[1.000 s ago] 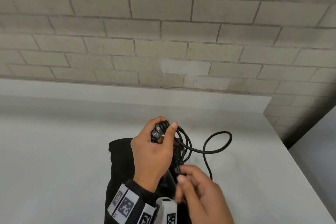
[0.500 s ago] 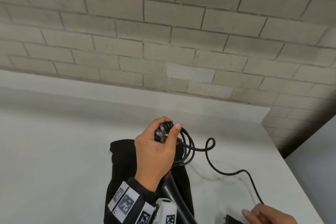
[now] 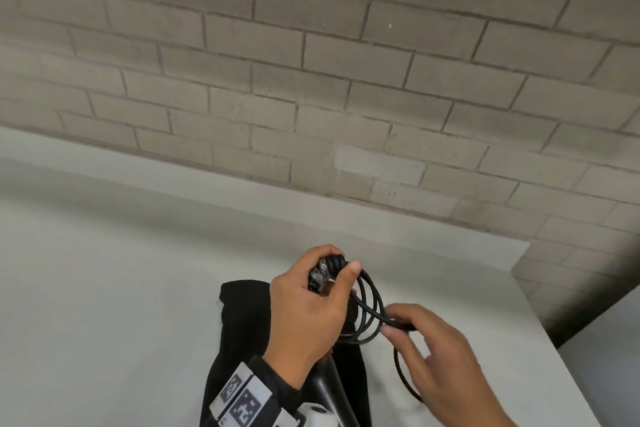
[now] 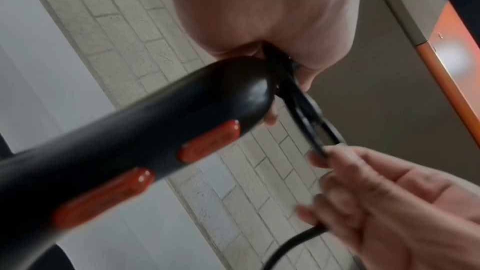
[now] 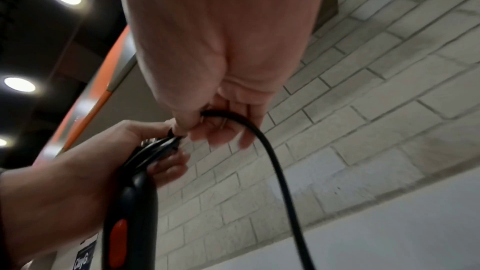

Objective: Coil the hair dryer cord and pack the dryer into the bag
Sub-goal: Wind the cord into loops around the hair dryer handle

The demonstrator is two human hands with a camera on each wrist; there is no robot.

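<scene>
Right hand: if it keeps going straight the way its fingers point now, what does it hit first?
Most likely the coiled cord loops hanging from the left hand. The right hand already pinches the cord beside them, pointing toward that hand; depth is unclear.

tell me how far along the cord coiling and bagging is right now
Partly done. A few loops of the cord are already gathered at the left hand, which also grips the hair dryer by its handle. In hand: the right hand pinches the cord, with slack hanging below. Left: coiling that slack, then packing the dryer into the black bag on the table.
</scene>
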